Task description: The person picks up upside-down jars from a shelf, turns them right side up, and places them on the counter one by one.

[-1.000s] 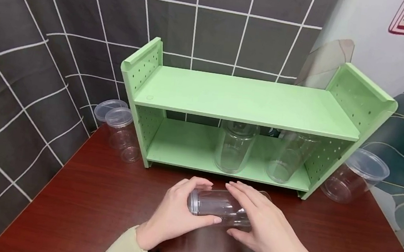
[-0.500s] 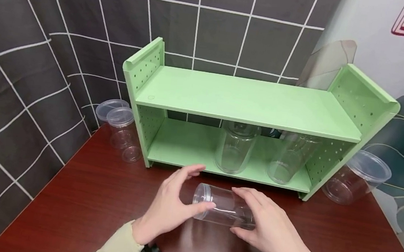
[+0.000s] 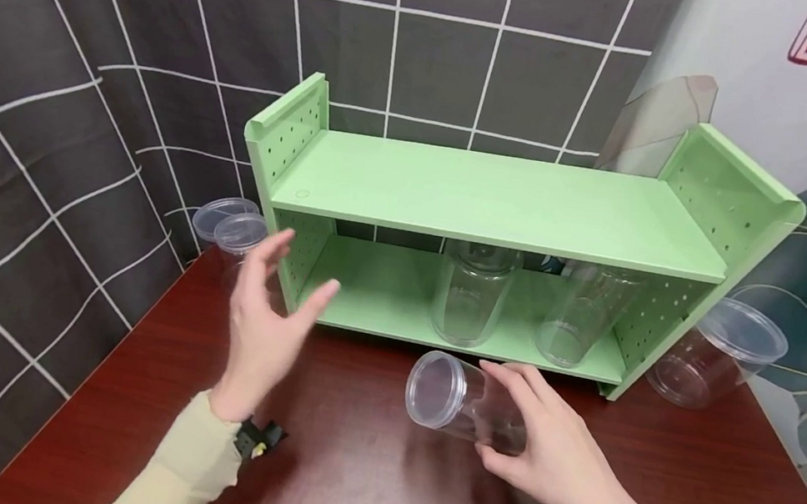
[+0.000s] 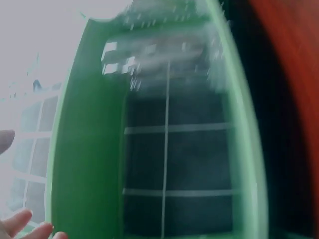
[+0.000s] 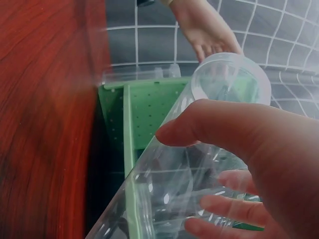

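Lying nearly on its side, the clear jar (image 3: 464,401) was gripped by the right hand (image 3: 563,461) in front of the green shelf (image 3: 500,201) and over the brown table (image 3: 375,484); we could not tell whether its underside touched the wood. Its long axis ran roughly left to right, with the lidded end pointing left, away from the right palm and towards the left hand (image 3: 259,344). The right thumb lay along one side and the fingers curled round the other, near the base end. We found the left hand well apart from this jar, its thumb and fingers spread wide with nothing between them. It was in front of the shelf's left side and partly hid a small lidded jar (image 3: 240,232); whether it touched anything there, we could not tell. A wider lidded jar (image 3: 206,219) stood just behind. Farther out, we saw a middle jar (image 3: 470,311) and a right-hand jar (image 3: 579,324) upright on the lower board, and a broad lidded jar (image 3: 711,357) beside the shelf's right side.
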The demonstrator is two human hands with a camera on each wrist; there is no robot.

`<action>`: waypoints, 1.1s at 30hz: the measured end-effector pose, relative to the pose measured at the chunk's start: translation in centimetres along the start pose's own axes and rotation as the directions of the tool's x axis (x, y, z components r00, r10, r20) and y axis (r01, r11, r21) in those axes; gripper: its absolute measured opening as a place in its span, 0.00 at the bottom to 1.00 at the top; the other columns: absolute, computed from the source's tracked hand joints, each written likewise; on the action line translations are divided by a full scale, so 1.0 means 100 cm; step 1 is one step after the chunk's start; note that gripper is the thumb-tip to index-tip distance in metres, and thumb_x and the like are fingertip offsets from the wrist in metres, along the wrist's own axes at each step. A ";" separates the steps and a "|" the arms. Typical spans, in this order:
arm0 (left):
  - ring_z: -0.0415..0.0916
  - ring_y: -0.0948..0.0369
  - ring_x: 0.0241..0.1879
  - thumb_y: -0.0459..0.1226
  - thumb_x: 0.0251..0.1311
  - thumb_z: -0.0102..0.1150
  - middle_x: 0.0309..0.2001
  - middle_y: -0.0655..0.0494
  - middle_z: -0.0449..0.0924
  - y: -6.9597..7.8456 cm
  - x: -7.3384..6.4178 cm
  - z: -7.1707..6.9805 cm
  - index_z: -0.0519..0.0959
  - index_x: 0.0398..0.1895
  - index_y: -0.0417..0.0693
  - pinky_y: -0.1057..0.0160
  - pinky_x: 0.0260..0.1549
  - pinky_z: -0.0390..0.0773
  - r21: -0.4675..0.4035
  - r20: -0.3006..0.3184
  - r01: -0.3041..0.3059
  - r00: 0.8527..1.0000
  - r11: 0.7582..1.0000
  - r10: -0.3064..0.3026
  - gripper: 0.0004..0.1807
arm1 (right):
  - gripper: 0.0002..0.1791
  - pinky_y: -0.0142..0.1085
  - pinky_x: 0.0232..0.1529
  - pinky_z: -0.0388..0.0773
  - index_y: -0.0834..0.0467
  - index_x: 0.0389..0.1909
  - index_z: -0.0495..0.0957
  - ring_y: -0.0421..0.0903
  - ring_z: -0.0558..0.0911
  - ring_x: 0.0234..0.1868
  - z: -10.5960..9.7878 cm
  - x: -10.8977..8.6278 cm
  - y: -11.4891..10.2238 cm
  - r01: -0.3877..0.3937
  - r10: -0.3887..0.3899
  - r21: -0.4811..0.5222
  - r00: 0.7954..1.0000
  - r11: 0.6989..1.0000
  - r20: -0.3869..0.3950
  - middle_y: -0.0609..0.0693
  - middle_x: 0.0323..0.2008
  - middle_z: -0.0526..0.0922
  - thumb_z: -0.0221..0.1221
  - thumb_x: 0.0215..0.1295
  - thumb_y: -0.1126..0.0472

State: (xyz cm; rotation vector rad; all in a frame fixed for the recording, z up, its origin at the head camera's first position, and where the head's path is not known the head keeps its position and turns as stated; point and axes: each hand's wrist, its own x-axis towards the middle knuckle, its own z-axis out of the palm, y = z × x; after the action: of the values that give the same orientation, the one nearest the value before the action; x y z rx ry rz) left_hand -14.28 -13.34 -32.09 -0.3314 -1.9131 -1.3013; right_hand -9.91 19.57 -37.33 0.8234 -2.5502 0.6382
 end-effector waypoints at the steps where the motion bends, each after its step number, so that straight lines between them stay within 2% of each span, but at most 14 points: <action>1: 0.69 0.46 0.62 0.30 0.53 0.75 0.64 0.41 0.73 0.004 0.006 -0.003 0.69 0.67 0.32 0.48 0.65 0.67 0.000 -0.035 0.017 0.999 1.000 -0.017 0.38 | 0.49 0.38 0.41 0.79 0.48 0.70 0.71 0.37 0.78 0.47 -0.001 0.000 0.001 -0.006 0.006 0.001 1.000 1.000 -0.004 0.36 0.57 0.74 0.75 0.40 0.58; 3: 0.70 0.46 0.62 0.29 0.55 0.73 0.64 0.38 0.72 0.009 0.016 -0.008 0.68 0.66 0.30 0.49 0.65 0.68 0.001 -0.087 0.060 0.994 0.998 -0.059 0.36 | 0.49 0.37 0.40 0.79 0.47 0.70 0.71 0.38 0.77 0.46 -0.002 -0.001 0.002 -0.013 0.013 0.002 1.000 1.000 -0.013 0.36 0.57 0.74 0.75 0.40 0.58; 7: 0.72 0.50 0.61 0.31 0.58 0.73 0.64 0.44 0.72 -0.003 0.034 -0.015 0.68 0.66 0.31 0.56 0.65 0.69 0.006 -0.150 0.108 0.983 0.994 -0.106 0.35 | 0.48 0.37 0.42 0.79 0.47 0.69 0.71 0.38 0.78 0.48 -0.006 -0.001 0.003 -0.027 0.027 0.005 0.999 1.000 -0.029 0.35 0.56 0.75 0.76 0.40 0.57; 12: 0.73 0.56 0.60 0.36 0.59 0.73 0.65 0.52 0.73 -0.034 0.058 -0.018 0.69 0.68 0.40 0.61 0.64 0.70 0.000 -0.150 0.148 0.978 0.989 -0.146 0.35 | 0.48 0.36 0.43 0.79 0.47 0.67 0.72 0.39 0.79 0.46 -0.012 0.000 0.006 -0.029 0.031 0.028 0.998 0.999 -0.061 0.36 0.52 0.76 0.79 0.39 0.55; 15: 0.74 0.58 0.59 0.40 0.60 0.73 0.64 0.54 0.74 -0.041 0.070 -0.019 0.70 0.69 0.45 0.63 0.62 0.72 -0.015 -0.128 0.165 0.978 0.986 -0.166 0.34 | 0.48 0.33 0.45 0.77 0.47 0.67 0.72 0.39 0.79 0.47 -0.015 -0.001 0.009 -0.029 0.033 0.050 0.996 0.998 -0.078 0.36 0.52 0.77 0.80 0.39 0.56; 20: 0.79 0.58 0.53 0.44 0.61 0.72 0.58 0.53 0.79 -0.040 0.084 -0.013 0.74 0.64 0.45 0.64 0.54 0.78 -0.052 -0.123 0.152 0.980 0.987 -0.158 0.30 | 0.48 0.27 0.49 0.74 0.47 0.68 0.72 0.38 0.78 0.51 -0.025 -0.001 0.012 -0.051 0.062 0.103 0.992 0.993 -0.108 0.37 0.55 0.78 0.79 0.41 0.58; 27: 0.83 0.62 0.42 0.39 0.61 0.72 0.48 0.51 0.85 -0.042 0.093 -0.006 0.81 0.54 0.42 0.69 0.42 0.81 0.005 -0.206 0.116 0.972 0.993 -0.113 0.20 | 0.49 0.22 0.47 0.72 0.54 0.66 0.74 0.35 0.76 0.49 -0.040 -0.004 0.020 -0.082 0.099 0.101 0.978 0.991 -0.181 0.43 0.53 0.80 0.81 0.36 0.61; 30: 0.82 0.65 0.37 0.36 0.59 0.73 0.46 0.50 0.86 -0.044 0.095 -0.006 0.82 0.52 0.40 0.72 0.39 0.81 0.028 -0.245 0.108 0.965 0.994 -0.098 0.18 | 0.49 0.23 0.45 0.70 0.55 0.65 0.75 0.35 0.75 0.49 -0.046 -0.005 0.024 -0.097 0.113 0.084 0.970 0.992 -0.213 0.45 0.52 0.80 0.82 0.34 0.61; 33: 0.82 0.67 0.33 0.35 0.58 0.74 0.44 0.50 0.87 -0.046 0.096 -0.007 0.84 0.50 0.39 0.73 0.37 0.81 0.043 -0.271 0.109 0.958 0.993 -0.094 0.17 | 0.49 0.26 0.38 0.69 0.56 0.63 0.76 0.35 0.75 0.45 -0.052 -0.005 0.028 -0.123 0.138 0.075 0.959 0.990 -0.247 0.43 0.50 0.80 0.83 0.32 0.62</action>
State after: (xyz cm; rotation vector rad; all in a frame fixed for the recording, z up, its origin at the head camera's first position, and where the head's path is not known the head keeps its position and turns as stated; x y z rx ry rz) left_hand -23.06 -17.92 -28.10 -0.0237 -1.7511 -1.2826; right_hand -10.13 24.61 -34.12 0.5550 -2.3758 0.8082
